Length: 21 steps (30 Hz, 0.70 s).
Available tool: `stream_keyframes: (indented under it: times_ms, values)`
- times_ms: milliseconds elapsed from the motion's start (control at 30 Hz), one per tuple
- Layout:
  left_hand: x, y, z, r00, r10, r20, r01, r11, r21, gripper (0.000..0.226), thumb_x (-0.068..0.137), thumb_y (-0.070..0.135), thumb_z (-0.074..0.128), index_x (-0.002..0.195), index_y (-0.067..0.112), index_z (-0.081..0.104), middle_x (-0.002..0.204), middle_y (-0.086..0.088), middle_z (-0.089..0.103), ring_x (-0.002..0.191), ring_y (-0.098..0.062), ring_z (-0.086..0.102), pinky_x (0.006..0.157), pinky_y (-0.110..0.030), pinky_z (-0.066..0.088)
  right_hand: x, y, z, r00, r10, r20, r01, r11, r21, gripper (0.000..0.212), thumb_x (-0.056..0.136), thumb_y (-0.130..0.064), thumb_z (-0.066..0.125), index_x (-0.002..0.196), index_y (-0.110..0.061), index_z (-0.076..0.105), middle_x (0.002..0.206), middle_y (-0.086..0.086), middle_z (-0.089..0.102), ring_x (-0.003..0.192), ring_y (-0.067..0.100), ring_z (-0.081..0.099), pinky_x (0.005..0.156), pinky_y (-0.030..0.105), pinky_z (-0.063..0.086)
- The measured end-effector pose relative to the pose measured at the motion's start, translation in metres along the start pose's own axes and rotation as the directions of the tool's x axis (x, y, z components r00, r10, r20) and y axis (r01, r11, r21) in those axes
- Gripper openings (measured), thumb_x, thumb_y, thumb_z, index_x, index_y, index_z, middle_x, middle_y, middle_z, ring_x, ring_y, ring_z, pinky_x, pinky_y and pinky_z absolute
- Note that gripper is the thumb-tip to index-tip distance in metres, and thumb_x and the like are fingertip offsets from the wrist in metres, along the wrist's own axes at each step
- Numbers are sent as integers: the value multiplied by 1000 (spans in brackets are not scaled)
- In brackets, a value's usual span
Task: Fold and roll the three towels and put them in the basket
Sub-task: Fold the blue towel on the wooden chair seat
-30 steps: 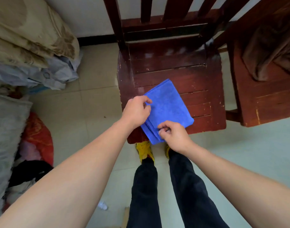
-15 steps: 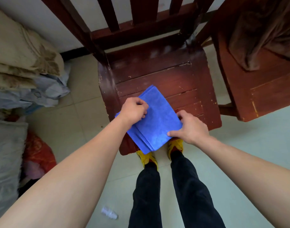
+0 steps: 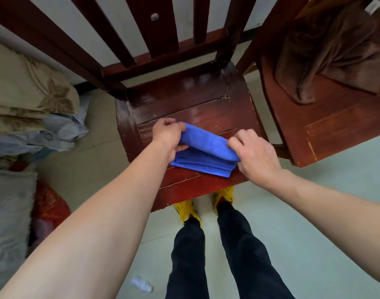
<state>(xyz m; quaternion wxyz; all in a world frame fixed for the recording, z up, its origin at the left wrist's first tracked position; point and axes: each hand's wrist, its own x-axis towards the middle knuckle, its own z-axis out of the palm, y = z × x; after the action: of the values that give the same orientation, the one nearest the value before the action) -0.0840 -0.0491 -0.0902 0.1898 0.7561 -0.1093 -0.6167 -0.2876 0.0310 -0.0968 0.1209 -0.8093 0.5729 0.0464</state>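
One blue towel [image 3: 206, 144], lengthwise left-to-right

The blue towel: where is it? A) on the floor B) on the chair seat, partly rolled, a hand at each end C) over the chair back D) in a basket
B: the blue towel lies on the chair seat, its far part rolled, with the left hand and right hand gripping the roll's ends.

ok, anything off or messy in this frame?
Minor only. The chair seat under the blue towel has chipped varnish along its edges. A crumpled clear wrapper lies on the floor near the feet. A brown cloth sits heaped, unfolded, on the neighbouring chair.
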Motion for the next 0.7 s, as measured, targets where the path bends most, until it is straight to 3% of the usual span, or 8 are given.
stream_keyframes:
  times_ms: [100, 233, 333, 433, 500, 567, 633, 700]
  values:
    - [-14, -23, -5, 994, 92, -59, -88, 994, 67, 39, 78, -3, 61, 108, 19, 48, 106, -8, 55, 88, -23, 56, 66, -39, 56, -25, 4, 9, 997, -46, 61, 50, 996, -73, 34, 63, -1, 65, 94, -14, 60, 90, 7, 53, 82, 31, 49, 58, 38, 33]
    - [-20, -63, -21, 986, 133, -97, -110, 971, 213, 37, 73, -2, 64, 93, 22, 45, 93, -7, 62, 79, -24, 61, 76, -49, 58, -54, -1, 20, 996, -50, 79, 51, 999, -9, 39, 69, -4, 64, 106, -16, 64, 88, 5, 54, 79, 30, 50, 62, 39, 35]
    - [-17, -74, -29, 959, 222, -177, -127, 892, 435, 35, 74, 6, 67, 95, 21, 44, 88, -1, 57, 86, -25, 58, 72, -37, 51, -59, -12, 24, 988, -73, 134, 65, 996, 59, 28, 72, -16, 64, 100, -16, 67, 84, 4, 53, 75, 29, 50, 59, 38, 36]
    - [-15, -78, -32, 874, 456, -170, -145, 578, 803, 43, 71, 11, 69, 105, 18, 44, 108, -7, 52, 102, -29, 50, 75, -38, 41, -50, -24, 23, 945, -48, 324, 9, 993, 121, 28, 80, -31, 61, 104, -18, 68, 90, 4, 57, 84, 28, 54, 64, 36, 40]
    - [-17, -81, -29, 746, 663, 62, -277, 224, 934, 47, 66, 3, 67, 109, 12, 49, 108, -14, 51, 98, -34, 49, 71, -41, 41, -37, -25, 16, 898, 10, 441, -106, 975, 193, 32, 88, -36, 53, 116, -22, 63, 101, 4, 59, 95, 27, 56, 71, 35, 41]
    - [-23, -85, -24, 598, 731, 328, -396, -86, 914, 46, 58, -3, 64, 102, 7, 55, 95, -17, 53, 82, -37, 51, 59, -38, 38, -28, -23, 7, 897, 30, 442, -139, 966, 216, 28, 90, -38, 50, 111, -26, 64, 97, 1, 64, 92, 27, 60, 68, 33, 41]
    - [-29, -85, -18, 566, 674, 476, -489, -191, 851, 37, 58, -4, 64, 93, 5, 56, 85, -15, 53, 72, -36, 52, 52, -35, 34, -23, -25, 1, 927, 29, 374, -115, 970, 212, 21, 89, -33, 50, 98, -25, 66, 86, 1, 68, 82, 28, 63, 63, 33, 44]
    - [-26, -80, -12, 630, 605, 487, -525, -130, 841, 24, 70, 0, 60, 94, 4, 56, 88, -14, 53, 74, -36, 53, 51, -36, 36, -17, -27, -2, 941, 14, 339, -109, 959, 261, 15, 88, -26, 51, 91, -21, 65, 81, 0, 67, 77, 29, 62, 61, 34, 46]
